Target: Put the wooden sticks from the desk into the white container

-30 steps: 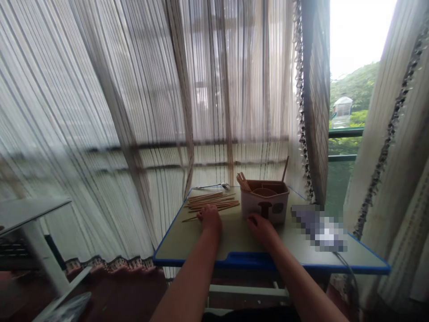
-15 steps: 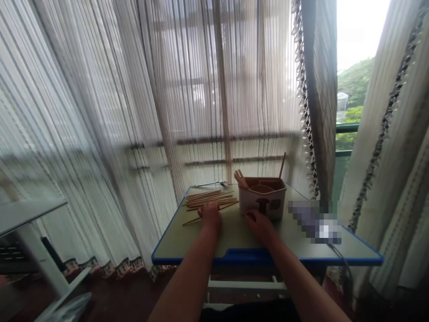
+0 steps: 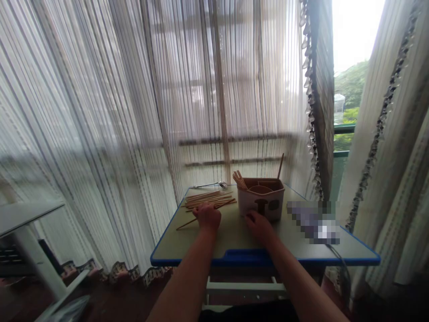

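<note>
My left hand point(image 3: 208, 215) is closed around one thin wooden chopstick point(image 3: 186, 224), which slants across the table and sticks out on both sides of the fist. Just beyond it lies a loose pile of similar chopsticks point(image 3: 204, 197). My right hand point(image 3: 257, 226) rests on the table with curled fingers against the lower front of a utensil holder point(image 3: 246, 204); nothing shows in its fingers. The holder is pale with a brown rim, a dark mushroom picture and inner compartments. Several chopsticks point(image 3: 239, 180) lean in its left part, and a single stick point(image 3: 280, 165) stands at its back right.
A metal spoon or similar utensil point(image 3: 217, 184) lies at the back edge of the blue-edged table point(image 3: 231, 241). On the right are a blurred-out object point(image 3: 308, 221) and a cable point(image 3: 338, 255). Curtains point(image 3: 201, 112) hang behind; another table point(image 3: 30, 214) stands at left.
My left hand has closed into a fist on the chopstick and drawn it slightly toward me, away from the pile. My right hand stays at the holder.
</note>
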{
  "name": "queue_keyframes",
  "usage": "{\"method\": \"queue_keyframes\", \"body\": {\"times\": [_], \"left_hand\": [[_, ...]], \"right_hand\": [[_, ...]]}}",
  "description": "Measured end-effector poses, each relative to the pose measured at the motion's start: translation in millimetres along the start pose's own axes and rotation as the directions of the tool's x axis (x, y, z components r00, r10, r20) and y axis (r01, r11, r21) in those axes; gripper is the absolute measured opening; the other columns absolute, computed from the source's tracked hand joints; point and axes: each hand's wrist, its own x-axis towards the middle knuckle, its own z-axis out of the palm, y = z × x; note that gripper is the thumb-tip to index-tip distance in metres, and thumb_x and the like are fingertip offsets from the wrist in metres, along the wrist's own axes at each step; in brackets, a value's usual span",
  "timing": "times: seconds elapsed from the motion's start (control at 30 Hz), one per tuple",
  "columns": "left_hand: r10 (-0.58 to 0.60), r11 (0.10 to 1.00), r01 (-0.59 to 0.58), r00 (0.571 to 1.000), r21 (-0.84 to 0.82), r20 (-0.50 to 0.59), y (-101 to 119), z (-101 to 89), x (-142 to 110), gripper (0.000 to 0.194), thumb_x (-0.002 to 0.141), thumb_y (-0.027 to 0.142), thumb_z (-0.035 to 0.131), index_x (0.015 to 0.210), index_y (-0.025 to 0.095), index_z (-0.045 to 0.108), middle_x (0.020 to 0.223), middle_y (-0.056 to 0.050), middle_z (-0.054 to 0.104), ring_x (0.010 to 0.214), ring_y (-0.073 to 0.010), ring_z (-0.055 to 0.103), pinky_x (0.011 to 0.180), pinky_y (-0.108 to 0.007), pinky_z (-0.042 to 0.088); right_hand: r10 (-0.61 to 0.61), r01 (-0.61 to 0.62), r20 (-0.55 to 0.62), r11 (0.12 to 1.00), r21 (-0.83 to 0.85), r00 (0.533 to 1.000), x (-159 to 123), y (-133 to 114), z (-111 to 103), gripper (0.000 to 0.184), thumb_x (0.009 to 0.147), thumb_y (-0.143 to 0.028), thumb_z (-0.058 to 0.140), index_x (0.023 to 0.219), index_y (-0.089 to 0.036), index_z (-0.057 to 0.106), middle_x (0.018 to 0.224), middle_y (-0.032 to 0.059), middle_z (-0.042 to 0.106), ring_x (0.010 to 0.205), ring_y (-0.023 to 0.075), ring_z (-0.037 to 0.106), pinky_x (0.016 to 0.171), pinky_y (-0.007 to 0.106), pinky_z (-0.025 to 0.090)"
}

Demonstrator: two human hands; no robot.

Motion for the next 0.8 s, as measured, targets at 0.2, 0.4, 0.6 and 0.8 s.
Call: {"method": "queue_keyframes", "body": {"times": [0.2,0.4,0.6,0.8], "left_hand": [[0.323,0.938,-0.324,0.946,-0.123,-0.028,5,-3.5,-6,0.018,0.065,0.016,0.046,0.063,0.019,0.063,0.075,-0.005,0.060,0.083,-0.0192,0.050,0.080,-0.035,0.025],[0.505,0.845,-0.496,0.863,-0.200,-0.007,5,1.9,-8,0.019,0.065,0.014,0.046,0.063,0.019,0.065,0.071,-0.004,0.059,0.077,-0.0162,0.051,0.077,-0.030,0.032],[0.543,0.828,-0.519,0.836,-0.215,0.075,8,4.3,-9,0.019,0.066,0.015,0.047,0.067,0.019,0.066,0.074,-0.004,0.059,0.078,-0.0160,0.052,0.076,-0.028,0.036],[0.479,0.874,-0.457,0.867,-0.164,0.136,9,6.1,-9,0.018,0.067,0.017,0.047,0.071,0.019,0.065,0.078,-0.005,0.059,0.080,-0.0164,0.052,0.078,-0.028,0.037]], "right_hand": [[-0.005,0.006,-0.015,0.994,0.108,1.000,-1,-3,-1,0.030,0.077,-0.040,0.041,0.089,-0.018,0.058,0.072,0.0053,0.063,0.068,0.0166,0.057,0.063,0.025,0.039],[-0.006,0.039,-0.110,0.955,0.294,0.994,-3,-4,-2,0.040,0.076,-0.046,0.040,0.103,-0.019,0.054,0.063,0.0012,0.060,0.057,0.0161,0.055,0.055,0.025,0.040],[0.026,0.037,-0.128,0.884,0.466,0.991,-3,-4,-1,0.035,0.075,-0.047,0.042,0.091,-0.019,0.055,0.060,-0.0001,0.056,0.047,0.0129,0.049,0.046,0.024,0.039],[0.236,0.021,-0.458,0.873,0.488,0.857,-7,-4,-17,0.039,0.077,-0.053,0.040,0.080,-0.017,0.052,0.054,-0.0013,0.050,0.046,0.0120,0.046,0.046,0.023,0.037]]}}
